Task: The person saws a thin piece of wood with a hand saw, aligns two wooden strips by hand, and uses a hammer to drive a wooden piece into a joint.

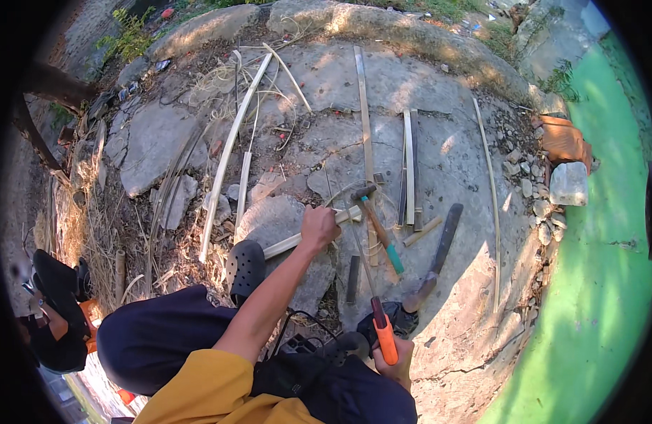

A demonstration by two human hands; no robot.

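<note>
My left hand (319, 227) is closed around a pale wooden strip (283, 245) that slants up to the right, past the dark clog on my left foot. Held low by my right knee, my right hand (398, 364) grips the orange handle of a hand saw (386, 340). Its narrow blade points away from me toward the strip's far end; whether it touches the wood I cannot tell. Just right of the strip lies a hammer (382, 237) with a teal grip. A machete (446, 244) with a dark blade rests farther right, its handle near my right foot.
Several long pale strips (235, 152) lie over the cracked stone slab (446, 169). A flat wooden bar (363, 106) runs away from me. Rubble and an orange brick (562, 141) line the green ground (587, 233) at right. Another person (57, 311) sits at far left.
</note>
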